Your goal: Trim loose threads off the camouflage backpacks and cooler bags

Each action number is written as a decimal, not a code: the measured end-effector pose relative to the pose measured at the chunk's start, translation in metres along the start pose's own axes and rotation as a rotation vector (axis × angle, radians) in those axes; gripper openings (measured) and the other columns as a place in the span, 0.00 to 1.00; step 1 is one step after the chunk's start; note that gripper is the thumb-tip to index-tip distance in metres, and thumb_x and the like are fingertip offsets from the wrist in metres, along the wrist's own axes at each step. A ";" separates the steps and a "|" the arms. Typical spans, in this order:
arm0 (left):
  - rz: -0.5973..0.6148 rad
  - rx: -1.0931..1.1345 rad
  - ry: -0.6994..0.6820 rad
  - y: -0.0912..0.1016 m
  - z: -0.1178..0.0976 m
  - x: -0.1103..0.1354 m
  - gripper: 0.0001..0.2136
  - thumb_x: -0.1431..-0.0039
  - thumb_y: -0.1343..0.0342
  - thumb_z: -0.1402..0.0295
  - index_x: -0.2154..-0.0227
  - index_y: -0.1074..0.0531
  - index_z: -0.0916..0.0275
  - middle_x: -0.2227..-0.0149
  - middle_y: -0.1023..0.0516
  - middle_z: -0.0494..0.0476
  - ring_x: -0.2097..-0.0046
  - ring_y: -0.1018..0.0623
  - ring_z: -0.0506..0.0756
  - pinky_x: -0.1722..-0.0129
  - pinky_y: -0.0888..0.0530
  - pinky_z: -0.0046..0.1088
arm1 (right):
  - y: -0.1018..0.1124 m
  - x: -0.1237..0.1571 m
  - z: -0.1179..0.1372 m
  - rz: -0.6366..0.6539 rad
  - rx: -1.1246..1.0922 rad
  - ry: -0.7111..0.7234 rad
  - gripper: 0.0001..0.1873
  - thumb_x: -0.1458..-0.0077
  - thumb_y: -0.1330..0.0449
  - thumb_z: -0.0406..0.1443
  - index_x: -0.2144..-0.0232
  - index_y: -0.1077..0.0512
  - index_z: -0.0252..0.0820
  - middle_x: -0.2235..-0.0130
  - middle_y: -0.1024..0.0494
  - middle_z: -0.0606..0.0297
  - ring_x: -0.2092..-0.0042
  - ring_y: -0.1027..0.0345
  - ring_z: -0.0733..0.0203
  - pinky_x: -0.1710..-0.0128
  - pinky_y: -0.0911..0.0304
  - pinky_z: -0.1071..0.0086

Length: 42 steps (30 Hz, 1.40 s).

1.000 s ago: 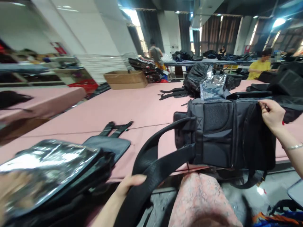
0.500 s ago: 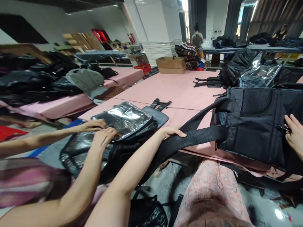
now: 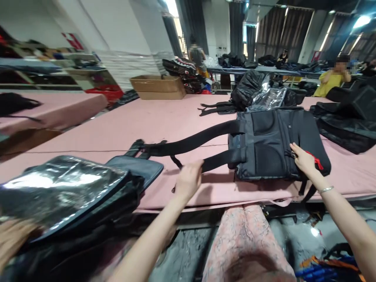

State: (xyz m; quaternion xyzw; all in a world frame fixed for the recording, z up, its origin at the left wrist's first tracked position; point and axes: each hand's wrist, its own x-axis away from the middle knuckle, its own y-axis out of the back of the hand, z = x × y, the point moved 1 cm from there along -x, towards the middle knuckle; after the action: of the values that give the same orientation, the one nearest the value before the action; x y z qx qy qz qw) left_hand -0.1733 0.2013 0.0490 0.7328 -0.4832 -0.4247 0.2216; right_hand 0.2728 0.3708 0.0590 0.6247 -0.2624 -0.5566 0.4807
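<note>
A black backpack (image 3: 270, 145) lies on the pink-covered table (image 3: 117, 121), its padded back panel facing up and its shoulder straps stretched to the left. My left hand (image 3: 189, 178) is closed around the lower shoulder strap (image 3: 217, 159), just above the table's near edge. On the right side of the pack, my right hand (image 3: 304, 158) has its fingers pinched at a small dark zipper pull (image 3: 290, 154). Partly under that hand shows a red strip (image 3: 315, 159). The upper shoulder strap (image 3: 190, 143) runs loose across the cloth.
At left, a co-worker's hand (image 3: 17, 235) touches a bag with a shiny clear cover (image 3: 64, 188). A cardboard box (image 3: 158, 87) stands at the table's far end. More black bags (image 3: 349, 121) lie to the right and behind the pack. Other people are in the background.
My view has swung right. The left strap hand has moved away from the co-worker's bag, and the backpack now lies flatter on the table with its upper strap laid out leftward.
</note>
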 end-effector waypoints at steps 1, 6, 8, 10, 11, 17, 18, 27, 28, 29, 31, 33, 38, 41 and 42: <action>0.061 0.090 -0.065 -0.021 -0.004 0.005 0.16 0.45 0.53 0.67 0.54 0.33 0.63 0.51 0.29 0.64 0.47 0.33 0.60 0.44 0.39 0.42 | -0.003 0.002 -0.001 0.023 -0.017 -0.020 0.32 0.53 0.51 0.25 0.44 0.39 0.46 0.42 0.38 0.67 0.53 0.31 0.56 0.59 0.32 0.66; 0.133 0.203 -0.071 -0.121 -0.018 -0.011 0.20 0.49 0.50 0.67 0.51 0.36 0.63 0.50 0.29 0.63 0.48 0.30 0.60 0.48 0.34 0.41 | -0.012 -0.001 -0.002 0.078 -0.130 -0.087 0.26 0.50 0.51 0.27 0.48 0.34 0.44 0.48 0.30 0.63 0.51 0.32 0.56 0.53 0.35 0.63; 0.109 0.245 -0.032 -0.147 -0.024 -0.032 0.24 0.49 0.50 0.67 0.48 0.40 0.65 0.47 0.32 0.65 0.47 0.31 0.59 0.48 0.34 0.40 | -0.014 -0.001 0.001 0.061 -0.151 -0.082 0.25 0.49 0.51 0.27 0.49 0.33 0.45 0.49 0.29 0.64 0.50 0.33 0.58 0.51 0.36 0.64; 0.083 0.284 0.010 -0.164 -0.031 -0.051 0.24 0.47 0.52 0.68 0.46 0.43 0.65 0.47 0.32 0.65 0.48 0.30 0.57 0.49 0.32 0.38 | -0.017 0.002 0.005 0.040 -0.173 -0.075 0.25 0.49 0.51 0.27 0.49 0.33 0.45 0.49 0.29 0.64 0.50 0.34 0.58 0.51 0.36 0.65; 0.070 0.300 0.031 -0.169 -0.034 -0.059 0.23 0.47 0.53 0.69 0.47 0.42 0.65 0.49 0.31 0.65 0.49 0.29 0.57 0.50 0.32 0.37 | -0.018 0.004 0.007 0.029 -0.185 -0.073 0.25 0.49 0.51 0.27 0.49 0.34 0.45 0.49 0.29 0.64 0.50 0.34 0.59 0.51 0.36 0.65; 0.036 0.344 0.144 -0.173 -0.037 -0.056 0.15 0.48 0.50 0.63 0.59 0.35 0.65 0.62 0.26 0.63 0.60 0.25 0.57 0.60 0.28 0.38 | -0.021 0.027 0.001 -0.027 -0.259 -0.067 0.27 0.51 0.51 0.26 0.49 0.34 0.45 0.48 0.30 0.65 0.48 0.35 0.60 0.48 0.39 0.64; 0.043 0.351 0.150 -0.172 -0.036 -0.050 0.15 0.50 0.49 0.61 0.61 0.35 0.64 0.64 0.26 0.61 0.61 0.25 0.57 0.61 0.28 0.37 | -0.020 0.030 -0.001 -0.033 -0.271 -0.063 0.27 0.52 0.51 0.26 0.49 0.34 0.45 0.49 0.30 0.65 0.48 0.35 0.60 0.48 0.39 0.64; 0.066 0.367 0.154 -0.166 -0.043 -0.013 0.11 0.52 0.49 0.58 0.74 0.35 0.60 0.71 0.29 0.57 0.65 0.27 0.58 0.61 0.31 0.39 | -0.011 0.047 0.000 -0.101 -0.369 -0.031 0.25 0.51 0.53 0.27 0.50 0.33 0.43 0.49 0.29 0.63 0.48 0.36 0.60 0.48 0.38 0.63; 0.069 0.386 0.138 -0.163 -0.048 -0.012 0.10 0.52 0.49 0.58 0.74 0.34 0.60 0.70 0.28 0.58 0.64 0.27 0.58 0.60 0.31 0.38 | -0.007 0.047 0.001 -0.133 -0.403 -0.040 0.24 0.50 0.53 0.27 0.51 0.33 0.43 0.50 0.29 0.62 0.48 0.36 0.60 0.48 0.39 0.63; 0.075 0.410 0.122 -0.158 -0.053 -0.012 0.10 0.52 0.48 0.58 0.74 0.33 0.60 0.69 0.27 0.58 0.63 0.27 0.58 0.59 0.31 0.37 | -0.001 0.048 0.003 -0.182 -0.444 -0.059 0.23 0.49 0.53 0.28 0.52 0.32 0.42 0.50 0.29 0.61 0.48 0.36 0.60 0.47 0.40 0.62; 0.092 0.465 0.097 -0.144 -0.066 -0.012 0.11 0.53 0.47 0.57 0.74 0.33 0.60 0.70 0.27 0.56 0.64 0.28 0.57 0.61 0.31 0.34 | 0.017 0.048 0.008 -0.307 -0.534 -0.116 0.19 0.47 0.53 0.31 0.55 0.31 0.42 0.51 0.28 0.60 0.49 0.35 0.59 0.47 0.40 0.61; 0.115 0.528 0.092 -0.126 -0.082 -0.014 0.12 0.53 0.46 0.56 0.78 0.35 0.60 0.76 0.31 0.52 0.70 0.29 0.53 0.68 0.31 0.29 | 0.039 0.049 0.017 -0.413 -0.619 -0.175 0.16 0.45 0.53 0.35 0.58 0.30 0.42 0.55 0.27 0.59 0.52 0.33 0.58 0.50 0.38 0.63; 0.147 0.743 0.140 -0.062 -0.131 -0.023 0.16 0.48 0.52 0.52 0.77 0.38 0.61 0.84 0.42 0.44 0.84 0.39 0.46 0.85 0.41 0.21 | 0.095 0.051 0.058 -0.423 -0.820 -0.233 0.13 0.44 0.49 0.42 0.64 0.31 0.41 0.67 0.27 0.63 0.68 0.33 0.63 0.66 0.36 0.70; 0.047 1.042 0.340 -0.019 -0.148 -0.021 0.16 0.53 0.46 0.52 0.69 0.33 0.61 0.84 0.41 0.42 0.87 0.46 0.43 0.90 0.49 0.18 | 0.116 0.054 0.090 -0.331 -0.894 -0.191 0.10 0.46 0.46 0.42 0.67 0.33 0.41 0.71 0.29 0.66 0.72 0.36 0.66 0.72 0.39 0.74; 0.001 1.134 0.417 -0.007 -0.150 -0.018 0.16 0.56 0.43 0.54 0.69 0.33 0.61 0.84 0.41 0.41 0.87 0.48 0.42 0.91 0.51 0.18 | 0.119 0.054 0.100 -0.287 -0.920 -0.163 0.10 0.46 0.45 0.42 0.67 0.33 0.41 0.72 0.31 0.67 0.72 0.37 0.67 0.72 0.40 0.74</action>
State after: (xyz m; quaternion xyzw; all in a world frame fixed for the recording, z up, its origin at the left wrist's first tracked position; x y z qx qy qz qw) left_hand -0.0474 0.2079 0.1319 0.8041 -0.5812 0.0518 -0.1133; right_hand 0.2158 0.2458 0.1497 0.3319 0.0627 -0.7224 0.6034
